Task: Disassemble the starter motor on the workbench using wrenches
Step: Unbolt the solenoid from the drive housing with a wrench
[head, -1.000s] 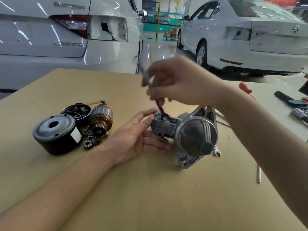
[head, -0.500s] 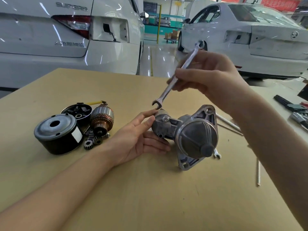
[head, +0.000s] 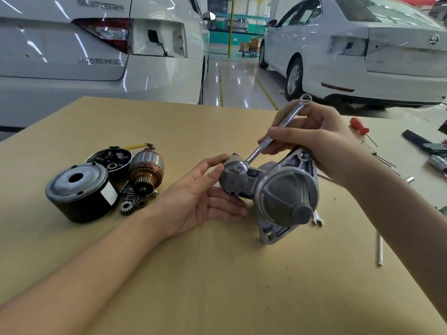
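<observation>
Two hands work at the starter (head: 278, 192), which lies on its side near the middle of the bench (head: 217, 274), nose cone toward the camera and its mounting flange resting on the board. The left hand (head: 200, 197) lies palm-up against the starter's rear end, fingers straight and relaxed — the thumb touches the top of the grey housing, the other fingers run beneath it. The right hand (head: 312, 136) has its fingers curled round the shank of a wrench (head: 271, 136), which slants down to the left; its open end sits on a nut (head: 239, 169) on top of the rear housing, and its ring end sticks up past the knuckles.

Left of the starter, well apart from it, removed parts are grouped together: a black field case (head: 82, 192) with a white label, a dark end cap (head: 110, 159) behind it, a copper-wound armature (head: 146, 171) beside that, and small gears (head: 131, 205) in front of the armature.

Just behind the nose cone the open end of a second wrench (head: 317, 220) shows, the rest hidden. A long bolt (head: 380, 250) lies to the right — farther back, a red-handled screwdriver (head: 360, 128). Two white cars (head: 96, 56) stand beyond the bench.
</observation>
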{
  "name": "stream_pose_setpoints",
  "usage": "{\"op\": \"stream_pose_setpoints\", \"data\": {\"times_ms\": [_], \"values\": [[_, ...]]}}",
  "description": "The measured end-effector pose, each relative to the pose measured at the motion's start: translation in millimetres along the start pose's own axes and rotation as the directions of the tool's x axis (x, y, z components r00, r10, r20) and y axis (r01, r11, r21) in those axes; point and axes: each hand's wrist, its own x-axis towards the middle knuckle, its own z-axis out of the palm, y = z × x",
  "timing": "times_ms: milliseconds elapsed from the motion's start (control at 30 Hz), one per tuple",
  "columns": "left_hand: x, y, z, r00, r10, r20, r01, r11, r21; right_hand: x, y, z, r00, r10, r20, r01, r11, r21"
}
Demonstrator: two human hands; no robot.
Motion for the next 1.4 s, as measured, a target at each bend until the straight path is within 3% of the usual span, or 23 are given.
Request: {"op": "stream_pose_setpoints", "data": {"times_ms": [433, 567, 667, 767, 867, 933, 1000, 1067, 1167, 1267, 1400], "values": [[0, 0, -3, 1.0, -0.018, 0.009, 0.018, 1.0, -0.015, 10, -5, 0, 0.992, -0.014, 0.125, 0.036, 0.983, -0.179], [1, 2, -1, 1.0, -0.014, 0.005, 0.014, 1.0, -0.009, 13, -14, 5, 0.99, -0.058, 0.127, 0.096, 0.943, -0.318], [1, 2, 1, 1.0, -0.005, -0.023, 0.005, 1.0, 0.01, 26, -28, 20, 0.971, -0.068, 0.229, 0.165, 0.883, -0.44], [2, 1, 0, 1.0, 0.003, -0.023, -0.002, 1.0, 0.018, 43, -36, 47, 0.914, 0.019, 0.406, 0.219, 0.818, -0.531], [2, -3, -3, 0.999, 0.015, -0.033, -0.014, 0.999, 0.03, 49, -37, 73, 0.763, 0.213, 0.61, 0.284, 0.738, -0.612], [0, -5, -3, 0.999, 0.039, 0.028, -0.04, 0.998, 0.057, 46, -34, 79, 0.68, 0.305, 0.667, 0.325, 0.69, -0.647], [0, -4, -2, 0.998, 0.046, 0.042, -0.048, 0.997, 0.057, 40, -34, 72, 0.694, 0.238, 0.679, 0.365, 0.697, -0.617], [1, -2, -3, 1.0, 0.016, -0.003, -0.016, 1.0, 0.006, 32, -37, 58, 0.788, 0.043, 0.614, 0.341, 0.801, -0.493], [2, 0, -2, 1.0, 0.0, -0.014, 0.0, 1.0, -0.011, 19, -37, 27, 0.945, -0.125, 0.301, 0.18, 0.97, -0.163], [0, 0, 0, 1.0, -0.002, -0.015, 0.002, 1.0, 0.001, 9, -22, 5, 0.994, -0.058, 0.094, 0.063, 0.997, -0.045], [-1, 0, -1, 1.0, -0.004, 0.007, 0.004, 1.0, -0.009, 4, -7, -1, 0.998, 0.063, 0.001, -0.063, 0.997, -0.054]]}}
